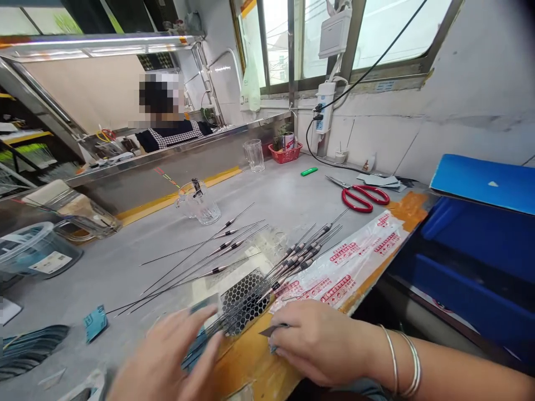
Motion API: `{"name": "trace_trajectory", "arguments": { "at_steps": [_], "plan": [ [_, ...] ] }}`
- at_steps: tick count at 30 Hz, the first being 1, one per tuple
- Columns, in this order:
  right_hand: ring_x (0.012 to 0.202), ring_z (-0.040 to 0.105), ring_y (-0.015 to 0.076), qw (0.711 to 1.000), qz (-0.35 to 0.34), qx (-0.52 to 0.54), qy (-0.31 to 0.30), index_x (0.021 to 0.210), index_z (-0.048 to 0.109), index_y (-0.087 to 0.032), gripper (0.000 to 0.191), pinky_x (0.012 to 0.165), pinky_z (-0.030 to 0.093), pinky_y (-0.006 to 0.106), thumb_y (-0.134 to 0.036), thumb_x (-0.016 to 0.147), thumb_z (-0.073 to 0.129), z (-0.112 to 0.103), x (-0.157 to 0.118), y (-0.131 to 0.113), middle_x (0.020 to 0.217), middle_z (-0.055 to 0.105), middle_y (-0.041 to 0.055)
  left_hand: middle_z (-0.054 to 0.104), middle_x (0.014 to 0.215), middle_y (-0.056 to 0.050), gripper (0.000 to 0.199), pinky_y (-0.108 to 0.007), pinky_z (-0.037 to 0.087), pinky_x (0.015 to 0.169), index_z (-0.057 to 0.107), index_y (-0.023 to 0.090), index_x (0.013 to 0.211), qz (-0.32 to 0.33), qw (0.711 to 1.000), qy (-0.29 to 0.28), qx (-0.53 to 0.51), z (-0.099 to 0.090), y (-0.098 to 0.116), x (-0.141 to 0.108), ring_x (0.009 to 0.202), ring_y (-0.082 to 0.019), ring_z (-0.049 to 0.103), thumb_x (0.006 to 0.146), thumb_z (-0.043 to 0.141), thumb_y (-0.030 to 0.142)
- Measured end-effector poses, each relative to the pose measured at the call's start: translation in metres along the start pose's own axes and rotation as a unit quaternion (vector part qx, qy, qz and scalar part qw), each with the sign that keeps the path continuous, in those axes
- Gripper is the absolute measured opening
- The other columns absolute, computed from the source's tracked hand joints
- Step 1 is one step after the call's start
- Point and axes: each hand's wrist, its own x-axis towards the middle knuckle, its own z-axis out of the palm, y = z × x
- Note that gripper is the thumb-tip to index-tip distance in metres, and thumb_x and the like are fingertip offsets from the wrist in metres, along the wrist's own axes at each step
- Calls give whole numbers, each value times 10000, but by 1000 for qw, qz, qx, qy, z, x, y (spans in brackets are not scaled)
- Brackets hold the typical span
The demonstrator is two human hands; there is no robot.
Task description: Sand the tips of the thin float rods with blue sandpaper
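- The left hand (167, 356) is half closed and grips a blue sheet (194, 348), maybe abrasive paper, with its fingers over the ends of a bundle of thin black rods (246, 295).
- The right hand (317, 345) is closed in a pinch on a small grey piece (270, 332), just beside the same bundle.
- The rods lie on a black honeycomb mesh (244, 301), and this mesh rests on a printed plastic bag (343, 267).
- More rods (200, 267) lie loose on the grey tabletop (276, 189), left of the mesh.
- Farther on the tabletop are red-handled scissors (363, 195), a glass jug (198, 203), a clear drinking glass (254, 155) and a red basket (285, 151).
- A blue bin (472, 262) stands beyond the right edge of the tabletop.
- A steel divider (179, 161) stands across the far side, and another person (163, 117) sits behind it.
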Motion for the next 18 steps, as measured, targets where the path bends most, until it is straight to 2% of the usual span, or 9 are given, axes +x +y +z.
{"name": "trace_trajectory", "arguments": {
  "at_steps": [2,4,7,9,12,14,18],
  "plan": [
    [735,520,158,999,12,38,7,888,624,-126,227,654,443,270,-221,929,421,-19,-2,7,832,605,77,721,986,-27,323,-326,562,766,625,291,1159,13,999,-38,-22,16,27,31,880,-208,685,882,536,433],
    [760,527,151,997,30,67,1,892,632,-125,212,676,444,253,-205,933,440,-42,-5,15,821,603,68,704,1026,-58,336,-367,563,790,608,257,1185,6,997,-66,-38,33,44,49,926,-229,672,893,520,399],
    [763,544,144,995,62,73,-15,887,656,-141,163,678,439,243,-201,914,507,-72,-8,31,795,610,50,700,1001,-54,301,-375,580,741,605,248,1164,-4,995,-84,-47,50,54,56,898,-230,679,908,507,373],
    [757,549,146,996,74,45,-8,892,673,-146,148,679,433,251,-210,900,540,-84,-9,42,791,615,48,704,967,-32,251,-338,588,698,614,263,1118,-6,994,-93,-54,55,54,54,853,-202,691,929,484,363],
    [802,555,171,996,75,-38,13,886,688,-151,154,725,423,292,-216,889,549,-88,-6,58,822,624,63,705,894,12,206,-267,585,652,625,295,1047,6,993,-89,-75,55,53,50,787,-149,696,953,454,362],
    [817,550,182,994,68,-90,3,873,686,-159,160,733,408,309,-220,891,539,-84,-4,65,837,624,66,699,835,35,191,-236,579,614,629,310,1016,26,993,-70,-93,54,52,48,741,-131,694,953,463,378],
    [685,494,150,987,74,-137,-44,814,660,-179,172,598,329,281,-226,896,516,-75,-3,66,765,590,36,701,793,33,207,-207,574,572,635,294,1007,70,992,-25,-102,53,53,48,688,-120,697,955,460,392]
  ]
}}
